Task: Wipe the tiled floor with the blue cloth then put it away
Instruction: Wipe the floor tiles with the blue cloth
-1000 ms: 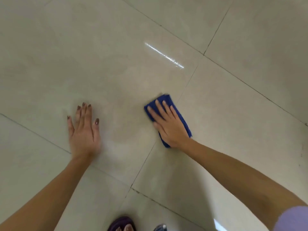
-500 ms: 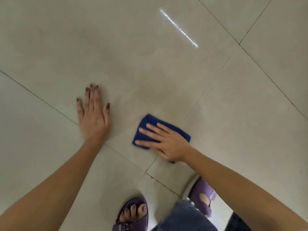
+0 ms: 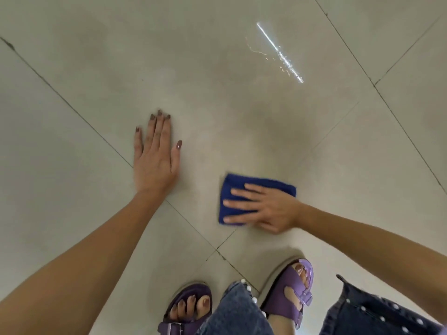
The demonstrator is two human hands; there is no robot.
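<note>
A folded blue cloth (image 3: 235,187) lies flat on the pale tiled floor (image 3: 217,81) just right of centre. My right hand (image 3: 263,206) presses down on it with the fingers spread and pointing left, covering the cloth's lower right part. My left hand (image 3: 154,160) rests flat on the floor to the left of the cloth, palm down, fingers together and pointing away from me, holding nothing.
Dark grout lines cross the floor diagonally and meet just below the cloth (image 3: 216,249). My two feet in purple sandals (image 3: 188,308) (image 3: 294,291) and denim trouser legs (image 3: 362,315) fill the bottom edge. A bright light streak (image 3: 278,52) reflects on the far tile.
My right hand has slid the cloth toward me and turned it so the fingers point left. The view has tilted down, bringing my feet and trousers into sight.
</note>
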